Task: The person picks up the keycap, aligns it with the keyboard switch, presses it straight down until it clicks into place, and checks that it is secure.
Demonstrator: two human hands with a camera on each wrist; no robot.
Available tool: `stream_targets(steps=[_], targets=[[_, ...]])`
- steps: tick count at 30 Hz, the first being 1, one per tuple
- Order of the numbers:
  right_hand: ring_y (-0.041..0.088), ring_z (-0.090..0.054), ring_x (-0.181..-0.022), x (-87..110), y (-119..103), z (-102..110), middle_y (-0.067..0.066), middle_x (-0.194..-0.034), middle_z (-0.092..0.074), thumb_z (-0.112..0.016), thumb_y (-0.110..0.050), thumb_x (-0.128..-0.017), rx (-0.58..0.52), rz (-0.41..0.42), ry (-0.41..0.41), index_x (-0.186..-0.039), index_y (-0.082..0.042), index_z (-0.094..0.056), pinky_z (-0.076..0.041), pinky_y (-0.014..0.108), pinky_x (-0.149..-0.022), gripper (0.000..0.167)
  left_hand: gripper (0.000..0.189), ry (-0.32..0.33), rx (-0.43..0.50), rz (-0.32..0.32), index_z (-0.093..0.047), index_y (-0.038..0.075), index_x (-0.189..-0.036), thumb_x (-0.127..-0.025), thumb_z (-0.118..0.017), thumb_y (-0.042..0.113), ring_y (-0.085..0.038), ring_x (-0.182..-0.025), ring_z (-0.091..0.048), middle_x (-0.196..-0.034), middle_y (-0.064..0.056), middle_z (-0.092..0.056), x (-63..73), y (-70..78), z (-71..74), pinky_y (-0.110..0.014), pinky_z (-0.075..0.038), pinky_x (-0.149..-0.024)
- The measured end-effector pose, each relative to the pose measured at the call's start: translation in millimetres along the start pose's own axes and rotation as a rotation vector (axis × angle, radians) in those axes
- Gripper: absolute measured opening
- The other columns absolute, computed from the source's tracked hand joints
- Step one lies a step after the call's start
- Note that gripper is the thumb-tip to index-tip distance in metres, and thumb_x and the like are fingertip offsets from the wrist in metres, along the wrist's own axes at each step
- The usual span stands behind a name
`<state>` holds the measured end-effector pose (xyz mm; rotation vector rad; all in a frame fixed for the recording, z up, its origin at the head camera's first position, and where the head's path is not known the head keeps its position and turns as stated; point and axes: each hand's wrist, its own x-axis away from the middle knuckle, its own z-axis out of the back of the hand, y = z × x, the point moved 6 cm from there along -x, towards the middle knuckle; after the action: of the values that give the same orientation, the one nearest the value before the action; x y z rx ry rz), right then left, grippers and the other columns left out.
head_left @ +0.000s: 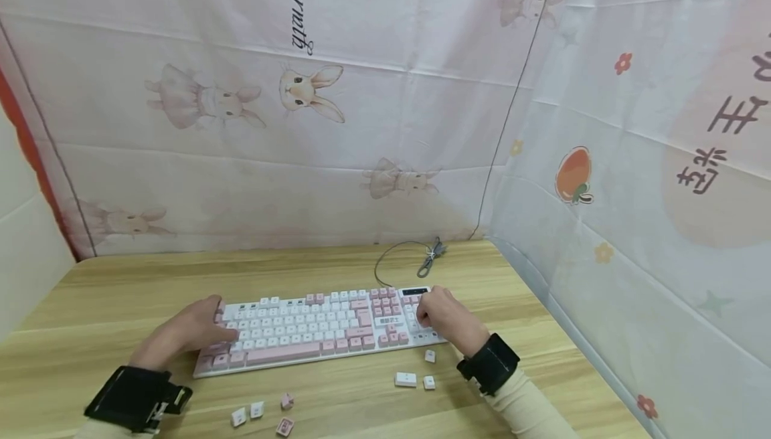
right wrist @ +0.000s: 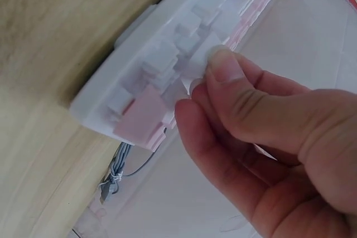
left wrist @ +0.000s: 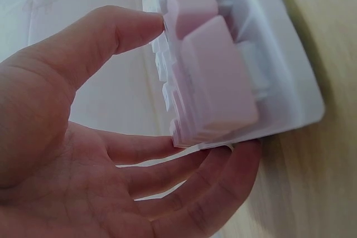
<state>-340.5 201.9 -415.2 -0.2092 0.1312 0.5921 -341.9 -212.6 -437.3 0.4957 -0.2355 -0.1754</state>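
A: Place type?
B: Makeshift work nook, screened with cloth. Home or office, can't tell.
A: Evidence?
B: Wood-grain surface [head_left: 181,280] just in front of a creased back sheet [head_left: 271,185], pastel, rabbit prints [head_left: 297,91], "warmth" lettering [head_left: 298,5].
A: Right side?
B: Second sheet [head_left: 638,225]: fruit print [head_left: 574,171], small flowers [head_left: 623,62], big characters [head_left: 737,118].
A: Left?
B: Plain pale panel [head_left: 24,231], red strip [head_left: 31,158] beside it.
A: Desk gear?
B: Pink-and-white keyboard [head_left: 295,322], bundled cable [head_left: 429,261] behind.

R fingers [head_left: 429,308] hide pt of kbd numpad [head_left: 411,313], w/ legends on 7 loose keycaps [head_left: 406,379] too small to read.
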Motion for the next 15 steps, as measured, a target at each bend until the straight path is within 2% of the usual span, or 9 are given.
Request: stream_targets(steps=[8, 15], targets=[[0.005, -0.044, -0.060, -0.9, -2.3, 0.1, -0.005, -0.063, -0.057, -0.068, 0.013, -0.081, -0.011, 0.003, -0.008, -0.068, -0.009, -0.076, -0.040, 0.017, -0.055, 0.026, 0.094, 0.007, -0.015, -0.006, -0.029, -0.028, -0.140, -0.090, -0.076, 0.035, -0.064, -0.129, -0.045, -0.139, -0.050, -0.041, 0.9, -1.0, -0.1, -0.068, -0.044, -0.106], [0.007, -0.049, -0.068, 0.1, -0.6, 0.5, -0.003, -0.073, -0.071, -0.077, 0.004, -0.081, 0.038, -0.011, -0.004, -0.075, -0.011, -0.080, -0.048, 0.022, -0.065, 0.016, 0.096, -0.006, -0.007, 0.003, -0.026, -0.028, -0.143, -0.090, -0.076, 0.035, -0.065, -0.132, -0.041, -0.143, -0.051, -0.037, 0.0, -0.2, -0.3, -0.070, -0.041, -0.109]])
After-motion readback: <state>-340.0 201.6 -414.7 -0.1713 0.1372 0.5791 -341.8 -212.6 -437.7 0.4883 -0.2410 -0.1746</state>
